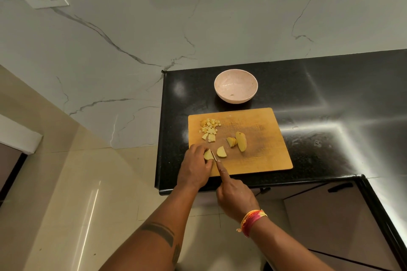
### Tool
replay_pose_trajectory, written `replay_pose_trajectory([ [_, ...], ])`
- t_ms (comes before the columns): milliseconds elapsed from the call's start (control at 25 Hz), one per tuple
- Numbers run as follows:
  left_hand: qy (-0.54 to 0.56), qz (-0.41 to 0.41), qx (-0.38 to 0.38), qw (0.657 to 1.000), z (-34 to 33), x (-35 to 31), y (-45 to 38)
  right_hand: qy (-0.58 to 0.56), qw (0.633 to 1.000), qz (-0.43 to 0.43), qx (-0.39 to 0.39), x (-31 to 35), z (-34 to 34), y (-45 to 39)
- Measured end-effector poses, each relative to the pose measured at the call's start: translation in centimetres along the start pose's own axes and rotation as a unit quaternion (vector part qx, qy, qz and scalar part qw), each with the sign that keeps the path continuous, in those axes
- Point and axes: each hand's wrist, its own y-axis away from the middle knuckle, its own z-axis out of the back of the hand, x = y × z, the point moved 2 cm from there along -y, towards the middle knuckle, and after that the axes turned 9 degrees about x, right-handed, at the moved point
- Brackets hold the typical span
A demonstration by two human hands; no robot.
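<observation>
A wooden cutting board (259,156) lies on the black counter. At its near left corner my left hand (195,168) holds down a potato slice (208,154) with curled fingers. My right hand (235,198) grips a knife (214,159), index finger stretched along its spine, the blade set against that slice. A cut half-round piece (221,152) lies just right of the blade. Further right sit fanned slices (232,141) and a larger potato piece (241,141). A heap of small diced potato (209,130) lies at the board's far left.
A pale pink bowl (236,88) stands behind the board, holding only a tiny scrap. The counter (330,127) runs on to the right and turns towards me. Its left edge drops to a tiled floor (77,193). Cabinet doors (330,215) sit below the counter.
</observation>
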Motion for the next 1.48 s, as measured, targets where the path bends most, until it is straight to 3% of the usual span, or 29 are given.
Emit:
replay_pose_trajectory([
  [240, -0.017, -0.016, 0.004, 1.0, -0.5, -1.2, -0.1, -0.009, 0.999, -0.042, -0.018, -2.3, 0.6, -0.5],
  [920, -0.033, -0.012, -0.005, 0.999, -0.6, -1.1, -0.2, -0.002, 1.0, -0.017, -0.01, 0.3, -0.1, 0.0],
  [1240, -0.054, -0.017, -0.01, 0.998, -0.8, -1.0, -0.4, 0.075, 0.997, -0.021, 0.001, 0.4, -0.5, -0.9],
  [1480, -0.085, -0.022, -0.01, 0.996, -0.9, -1.1, -0.3, 0.062, 0.998, -0.024, 0.014, -0.6, -1.7, 2.6],
])
